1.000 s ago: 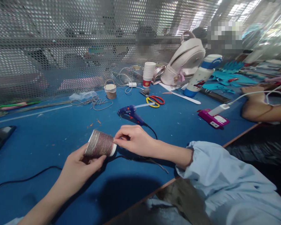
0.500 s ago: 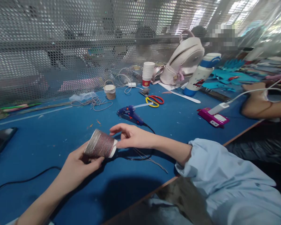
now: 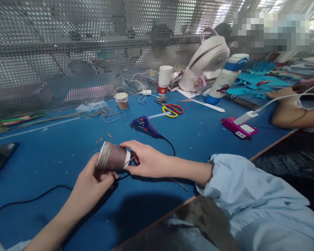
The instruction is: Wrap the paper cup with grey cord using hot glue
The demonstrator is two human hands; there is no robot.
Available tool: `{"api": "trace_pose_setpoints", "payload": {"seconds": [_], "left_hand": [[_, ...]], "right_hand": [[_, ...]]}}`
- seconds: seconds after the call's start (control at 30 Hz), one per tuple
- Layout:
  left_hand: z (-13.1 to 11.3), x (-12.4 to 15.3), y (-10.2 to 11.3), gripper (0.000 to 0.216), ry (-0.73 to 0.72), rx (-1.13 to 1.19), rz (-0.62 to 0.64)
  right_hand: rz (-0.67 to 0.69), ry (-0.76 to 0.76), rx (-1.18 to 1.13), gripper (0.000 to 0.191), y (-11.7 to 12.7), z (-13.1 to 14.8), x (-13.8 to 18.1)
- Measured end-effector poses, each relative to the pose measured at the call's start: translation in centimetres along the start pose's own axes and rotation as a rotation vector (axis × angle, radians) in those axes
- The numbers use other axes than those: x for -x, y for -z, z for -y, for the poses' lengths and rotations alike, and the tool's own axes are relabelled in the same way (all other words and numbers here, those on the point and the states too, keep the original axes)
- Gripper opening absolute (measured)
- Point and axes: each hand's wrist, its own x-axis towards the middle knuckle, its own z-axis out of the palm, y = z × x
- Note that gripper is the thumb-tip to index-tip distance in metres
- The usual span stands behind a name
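Note:
A paper cup (image 3: 112, 156) wound with grey-brown cord lies tilted on its side between my hands, a white band bare at its right end. My left hand (image 3: 95, 179) is closed around the cup's left end from below. Thumb and fingers of my right hand (image 3: 149, 161) grip the cup's right end, and a length of grey cord passes by them. Beyond my hands a blue glue gun (image 3: 146, 126) rests on the table, its black cable running toward me.
Scissors (image 3: 172, 110), stacked paper cups (image 3: 164, 80), a small cord-handled bucket (image 3: 122, 101) and loose cord (image 3: 104, 113) lie farther back. Rightward are a bottle (image 3: 223, 80), a backpack (image 3: 204, 64), a purple power strip (image 3: 239, 128) and another person's arm (image 3: 290, 111). A phone (image 3: 1, 158) sits left.
My right hand has closed in from beside the cup's white end to grip it. The cup has turned slightly more level in my left hand.

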Motion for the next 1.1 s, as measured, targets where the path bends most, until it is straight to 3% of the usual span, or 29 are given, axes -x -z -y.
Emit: {"api": "trace_pose_setpoints", "payload": {"seconds": [0.17, 0.37, 0.53, 0.63, 0.87, 0.93, 1.0, 1.1], "left_hand": [[-1.1, 0.5, -0.2, 0.033, 0.021, -0.093, -0.033], [-1.3, 0.3, -0.4, 0.031, 0.124, -0.062, -0.054], [-1.0, 0.1, 0.0, 0.023, 0.140, -0.029, -0.154], [-0.9, -0.1, 0.1, 0.020, 0.143, -0.013, -0.168], [0.1, -1.0, 0.2, 0.026, 0.115, 0.147, -0.192], [0.3, -1.3, 0.3, 0.029, 0.114, 0.226, -0.181], [0.4, -1.5, 0.4, 0.031, 0.123, 0.304, -0.167], [0.2, -1.7, 0.4, 0.032, 0.138, 0.388, -0.156]], "right_hand": [[0.018, 0.122, 0.133, 0.053, -0.7, -0.1, 0.5], [0.014, 0.158, 0.205, 0.050, -0.2, 0.2, 0.5], [-0.043, 0.122, 0.162, 0.042, 0.2, 0.7, 0.9], [0.047, 0.130, 0.122, 0.026, 0.2, 1.1, 1.3], [0.385, 0.430, 0.227, 0.017, 1.5, 1.9, 2.7], [0.352, 0.415, 0.339, 0.028, 2.6, 1.6, 2.9], [0.237, 0.365, 0.415, 0.035, 4.0, 0.8, 3.0], [0.071, 0.259, 0.403, 0.030, 6.5, -1.2, 2.7]]}}
